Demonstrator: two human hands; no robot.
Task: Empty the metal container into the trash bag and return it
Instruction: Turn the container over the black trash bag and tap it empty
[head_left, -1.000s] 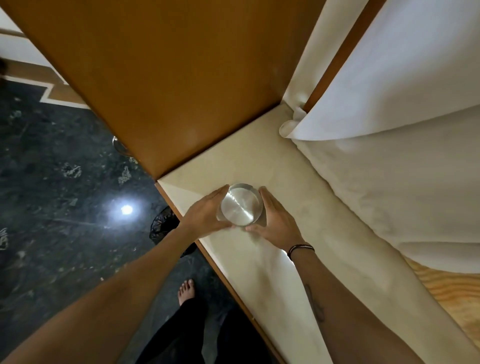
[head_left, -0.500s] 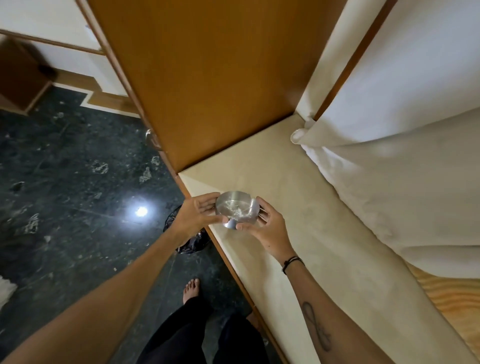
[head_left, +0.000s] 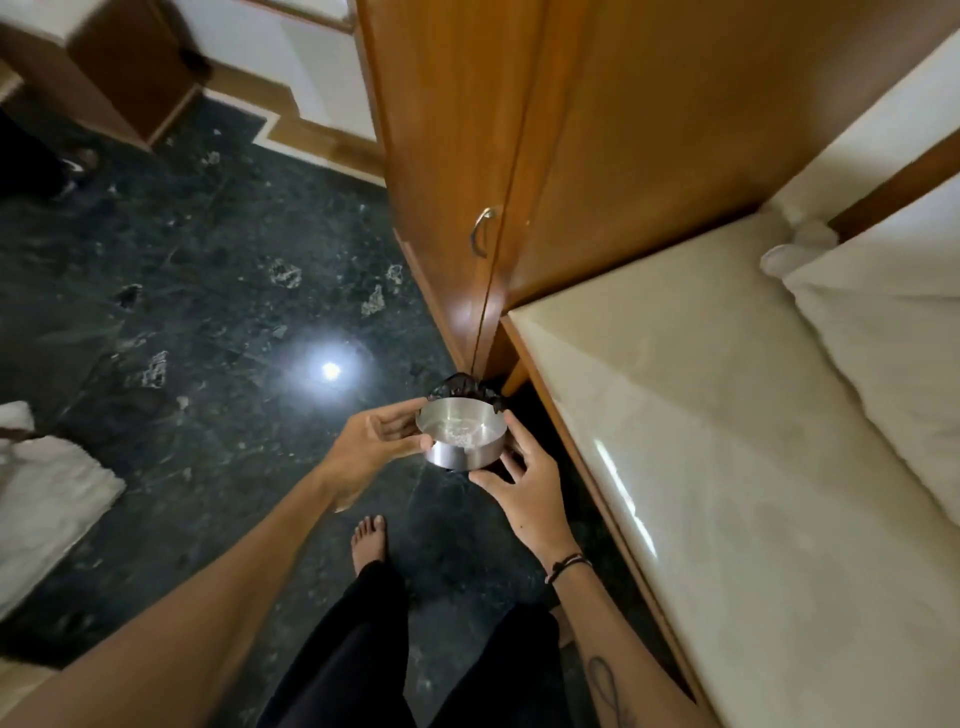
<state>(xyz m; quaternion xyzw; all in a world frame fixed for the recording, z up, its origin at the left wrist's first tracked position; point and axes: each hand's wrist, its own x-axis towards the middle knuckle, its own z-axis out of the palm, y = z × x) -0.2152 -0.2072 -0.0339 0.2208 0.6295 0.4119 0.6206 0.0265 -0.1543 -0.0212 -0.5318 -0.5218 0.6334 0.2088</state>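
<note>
A small round metal container (head_left: 461, 440) with pale ash-like bits inside is held upright in the air over the dark floor. My left hand (head_left: 375, 446) grips its left rim with thumb and fingers. My right hand (head_left: 524, 486) holds its right side and underside. Just behind the container, the crumpled top of a black trash bag (head_left: 464, 387) shows on the floor at the foot of the cupboard; most of the bag is hidden by the container.
A cream-topped side table (head_left: 701, 441) with a wooden edge runs along the right. A wooden cupboard (head_left: 498, 130) with a metal handle (head_left: 480, 231) stands behind. White pillow (head_left: 893, 312) far right, white cloth (head_left: 41, 499) on the floor at left. My bare foot (head_left: 370, 538) stands below the container.
Both hands lifted the container off the cream table top and carried it left and down, out over the floor above the black bag. The view swung left toward the floor.
</note>
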